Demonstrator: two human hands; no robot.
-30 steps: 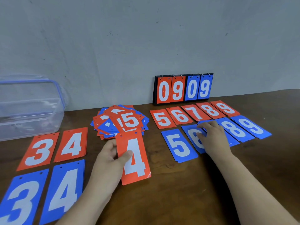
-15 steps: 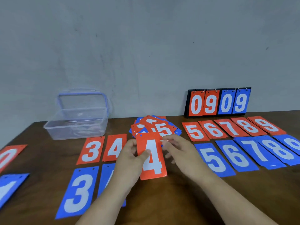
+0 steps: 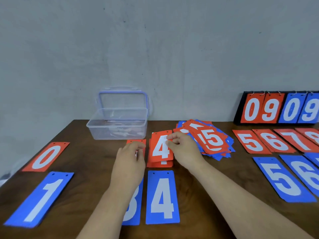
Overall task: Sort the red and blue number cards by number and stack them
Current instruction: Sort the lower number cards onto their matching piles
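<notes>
— How much room did the table (image 3: 96,157) leave?

— Its left edge ran diagonally past the red 0 (image 3: 46,156) and blue 1 (image 3: 40,199), and a bare strip of wood lay between those two and the left hand (image 3: 131,163). The box (image 3: 117,125) stood at the back by the wall, near the far left corner. The loose pile (image 3: 210,140) came close to the right hand (image 3: 185,150). Beyond it the red 5 (image 3: 250,141), blue 5 (image 3: 281,178) and their rows ran out of view, with the scoreboard (image 3: 279,107) against the wall.

— And the red 4?

— The red 4 (image 3: 161,147) sat offset toward the back on its stack (image 3: 159,164), just behind the blue 4 (image 3: 162,197). Whether it lay flat I couldn't tell. The right hand pinched its upper right edge between thumb and fingertips.

— The other hand?

— It hovered over the red 3 (image 3: 136,142), back up, fingers loosely bent together and gripping nothing I could see. Its wrist crossed the blue 3 (image 3: 133,213).
</notes>
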